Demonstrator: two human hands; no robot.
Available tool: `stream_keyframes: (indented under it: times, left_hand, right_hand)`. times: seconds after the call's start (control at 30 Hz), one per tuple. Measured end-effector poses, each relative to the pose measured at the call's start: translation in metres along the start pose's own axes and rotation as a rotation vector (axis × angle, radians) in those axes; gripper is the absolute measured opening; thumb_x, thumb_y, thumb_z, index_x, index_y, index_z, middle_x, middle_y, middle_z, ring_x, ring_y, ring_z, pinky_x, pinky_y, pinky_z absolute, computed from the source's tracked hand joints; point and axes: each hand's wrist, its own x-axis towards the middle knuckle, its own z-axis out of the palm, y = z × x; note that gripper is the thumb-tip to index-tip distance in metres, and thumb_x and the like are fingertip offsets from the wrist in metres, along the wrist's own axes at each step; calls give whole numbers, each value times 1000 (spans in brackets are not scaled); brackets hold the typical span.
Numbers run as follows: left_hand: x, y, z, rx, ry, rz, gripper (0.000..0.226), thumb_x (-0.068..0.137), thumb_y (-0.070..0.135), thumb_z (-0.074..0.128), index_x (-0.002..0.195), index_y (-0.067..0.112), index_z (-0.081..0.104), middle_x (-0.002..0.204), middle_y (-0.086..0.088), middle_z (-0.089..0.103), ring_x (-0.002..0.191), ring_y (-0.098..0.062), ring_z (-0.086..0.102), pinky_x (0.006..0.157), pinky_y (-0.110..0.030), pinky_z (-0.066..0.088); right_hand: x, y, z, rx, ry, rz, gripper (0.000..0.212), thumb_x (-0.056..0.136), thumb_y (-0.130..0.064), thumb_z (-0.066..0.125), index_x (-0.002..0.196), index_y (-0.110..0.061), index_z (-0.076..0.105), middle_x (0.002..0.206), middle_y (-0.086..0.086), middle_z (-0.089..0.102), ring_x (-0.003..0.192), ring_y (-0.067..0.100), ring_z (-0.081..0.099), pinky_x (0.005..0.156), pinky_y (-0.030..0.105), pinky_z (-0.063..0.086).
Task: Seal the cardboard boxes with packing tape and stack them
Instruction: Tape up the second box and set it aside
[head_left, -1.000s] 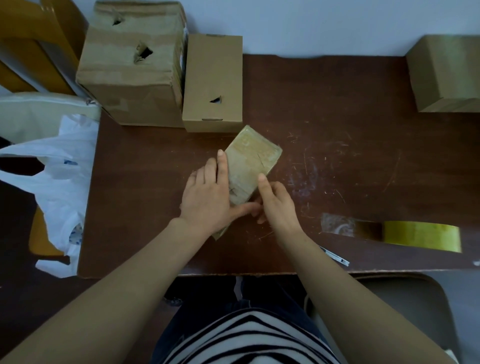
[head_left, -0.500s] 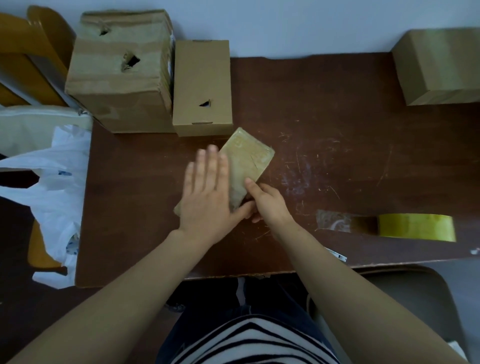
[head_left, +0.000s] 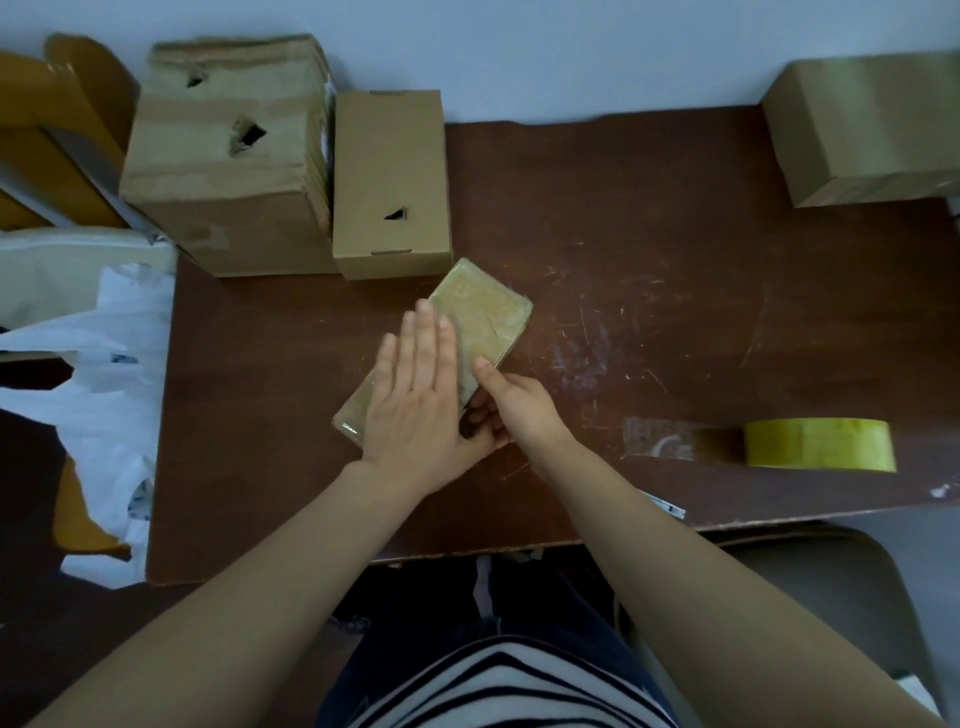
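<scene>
Clearly the step in hand is smoothing tape onto the small box (head_left: 488, 317), which lies at a slant on the worktop (head_left: 675, 260), its glossy top already covered. The left hand (head_left: 415, 405) lies flat on the box's near half, fingers (head_left: 423, 343) straight and close together, pressing down. The right hand (head_left: 519, 410) sits at the box's right edge with its forefinger laid along the side; the other fingers curl in beneath the left thumb, and I cannot tell whether they grip.

The roll of tape (head_left: 821, 444) rests well apart to the right. Next, I judge, comes lifting the box onto a stack, perhaps by the large box (head_left: 223, 182) and narrow box (head_left: 389, 171) at the back left, which calls for a firm grip on both sides.
</scene>
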Motion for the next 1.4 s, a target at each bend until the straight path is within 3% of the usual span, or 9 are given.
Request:
stream_keyframes:
  times: [0.1, 0.3, 0.37, 0.47, 0.6, 0.97, 1.2, 1.3, 1.4]
  left_hand:
    - [-1, 3, 4, 9, -16, 78, 109, 76, 73, 28, 147, 2, -15, 156, -17, -18, 145, -27, -17, 119, -39, -8]
    - [-20, 7, 6, -18, 15, 127, 90, 84, 44, 45, 146, 5, -8, 157, -15, -6, 147, -28, -2, 120, -39, -1]
    - [-18, 5, 5, -30, 9, 141, 86, 84, 46, 34, 146, 8, -11, 158, -14, -7, 147, -25, -6, 119, -37, -7]
    - [-7, -4, -4, -60, 134, -16, 70, 91, 41, 20, 150, 3, 11, 158, -16, 11, 147, -26, 9, 119, -38, 1]
    - [2, -19, 4, -28, 82, -154, 76, 94, 54, -1, 151, 4, 1, 160, -14, 0, 148, -24, -2, 118, -36, -5]
    - [-22, 0, 8, -49, 52, 120, 66, 97, 45, 19, 147, 3, 22, 155, -14, 19, 144, -27, 21, 117, -38, 12]
    - [-32, 11, 4, -105, 28, 80, 72, 95, 51, 19, 147, 2, 17, 155, -14, 14, 145, -27, 17, 117, -40, 9]
    - [-28, 29, -4, -271, 123, 125, 64, 97, 42, 29, 148, 3, 21, 156, -13, 18, 145, -26, 17, 117, -37, 9]
    - [-15, 57, -5, -454, 114, 278, 49, 96, 28, 43, 141, 6, 43, 143, -10, 46, 131, -25, 42, 107, -33, 35]
  right_hand:
    - [1, 1, 2, -10, -27, 23, 48, 93, -59, 43, 81, -17, 64, 79, 1, 67, 72, 18, 64, 52, 25, 45]
    - [1, 1, 1, 9, -65, 52, 57, 92, -61, 43, 79, -12, 67, 67, 0, 68, 63, 15, 65, 58, 28, 48]
    - [1, 3, 2, 29, -61, 55, 57, 92, -62, 43, 78, -12, 67, 65, 1, 67, 61, 15, 64, 59, 29, 48]
    - [0, 3, 1, 16, -80, 48, 56, 93, -61, 40, 77, -13, 64, 67, 1, 67, 60, 15, 64, 59, 29, 48]
    - [3, 4, 4, 6, -79, 57, 58, 92, -64, 40, 77, -13, 63, 71, 3, 67, 60, 16, 65, 58, 28, 46]
    - [0, 1, 2, 56, -88, 81, 51, 92, -60, 45, 90, -14, 67, 79, 0, 67, 64, 13, 62, 56, 26, 46]
    - [-7, -1, -1, 7, -62, 66, 61, 91, -64, 42, 99, -10, 69, 85, 3, 69, 77, 17, 65, 62, 28, 50]
    - [-17, 0, -24, 23, 69, -4, 50, 93, -60, 44, 84, -17, 68, 74, -4, 69, 67, 10, 65, 56, 24, 48]
    - [-34, 17, -68, 4, 280, -91, 18, 92, -34, 60, 80, -21, 64, 63, -9, 65, 53, 4, 61, 50, 19, 48]
